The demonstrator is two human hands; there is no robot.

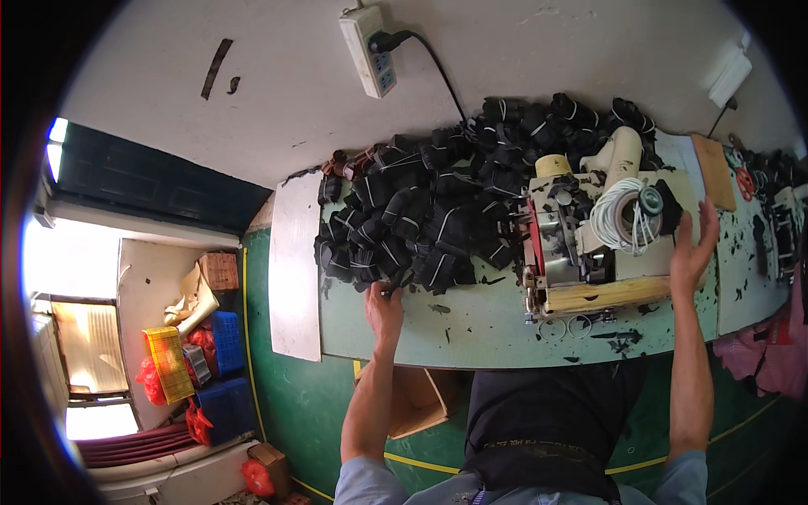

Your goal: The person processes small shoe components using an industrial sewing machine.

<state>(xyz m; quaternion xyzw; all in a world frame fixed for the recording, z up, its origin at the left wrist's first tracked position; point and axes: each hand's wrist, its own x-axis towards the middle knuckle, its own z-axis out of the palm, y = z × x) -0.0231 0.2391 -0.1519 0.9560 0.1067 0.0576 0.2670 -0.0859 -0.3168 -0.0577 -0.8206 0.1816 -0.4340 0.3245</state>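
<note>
My left hand (385, 316) is at the front edge of a heap of black fabric bundles (406, 209) tied with white string. Its fingers are curled together around something small and dark that I cannot make out. On the right, my right hand (693, 248) is raised beside the cutting machine (572, 244), fingers stretched and apart, holding nothing. A black piece (669, 209) is close to its fingertips, on the machine's right side. On top of the machine rests a coil of white cord (613, 220). Along the machine's front runs a worn wooden bar (608, 295).
Black scraps (621, 338) litter the pale green tabletop (497, 343). A power strip (368, 52) hangs on the wall, its plug cable running down behind the bundles. Under the table is a cardboard box (418, 402). Yellow (168, 364) and blue crates (227, 341) stand at left.
</note>
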